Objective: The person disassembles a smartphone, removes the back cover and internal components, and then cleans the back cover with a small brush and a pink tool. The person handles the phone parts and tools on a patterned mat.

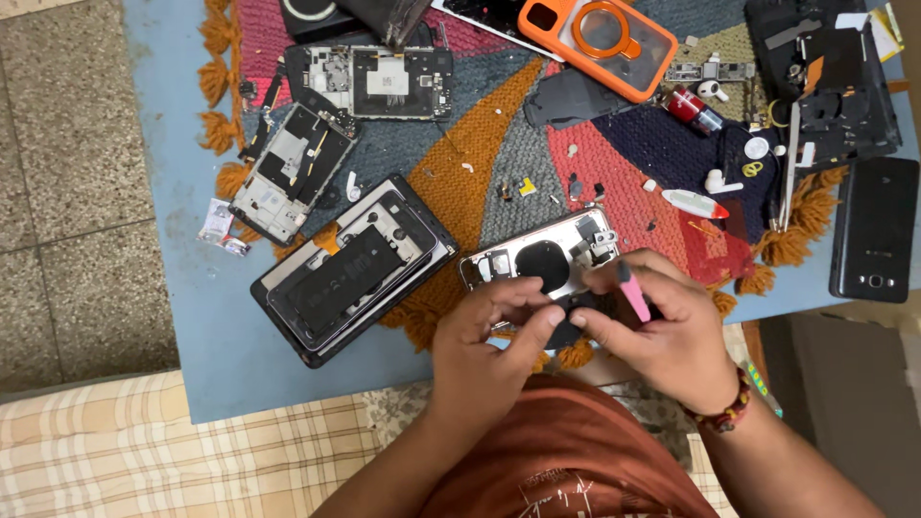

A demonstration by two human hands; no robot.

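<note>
both hands work over an opened phone shell [545, 261] that lies on a patchwork mat [480, 153] at the near edge of the blue bench [192, 336]. the left hand [484, 336] has its fingers curled and its thumb pressed against a small dark part [566, 326] at the shell's near end, so its grip is closed on that part. the right hand [662, 331] meets it from the other side, touching the same dark part with its thumb, and its grip is closed on a thin pink tool [633, 291] that slants between its fingers, tip toward the shell. a beaded bracelet [729, 408] circles the right wrist. just left of the shell lies a larger open phone with a black battery [350, 273], and further left a stripped frame [293, 168]. further back sit a circuit board [379, 82] and an orange case [600, 38]. a black phone [875, 228] lies on the bench at the right, well apart from the hands, with white earbuds [715, 180] on the mat between.
</note>
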